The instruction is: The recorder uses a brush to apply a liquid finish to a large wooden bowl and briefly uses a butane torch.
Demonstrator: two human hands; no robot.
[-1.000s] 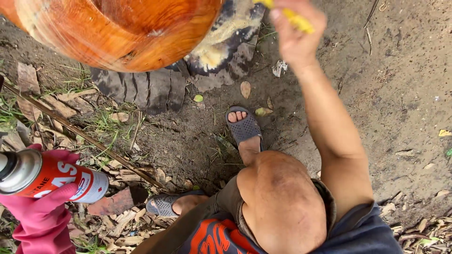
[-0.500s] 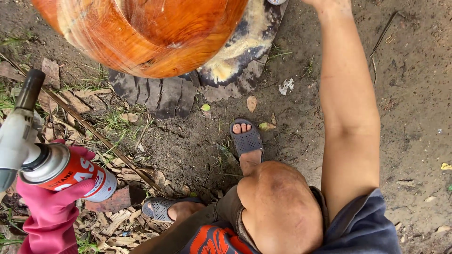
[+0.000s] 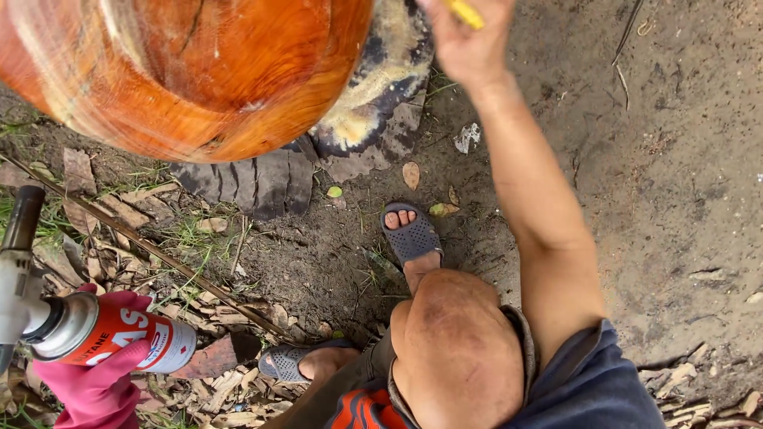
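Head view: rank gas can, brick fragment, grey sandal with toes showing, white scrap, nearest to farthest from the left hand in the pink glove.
From the left hand:
1. gas can, gripped in it.
2. brick fragment, just right on the ground.
3. grey sandal, centre.
4. white scrap, upper right.

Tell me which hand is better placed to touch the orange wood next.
Probably the right hand: it holds a yellow tool near the orange wood; the gloved left hand grips a gas torch lower down.

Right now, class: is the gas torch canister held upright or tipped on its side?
Tipped sideways: the gas canister lies nearly level in the pink-gloved left hand, its torch head at the left end.
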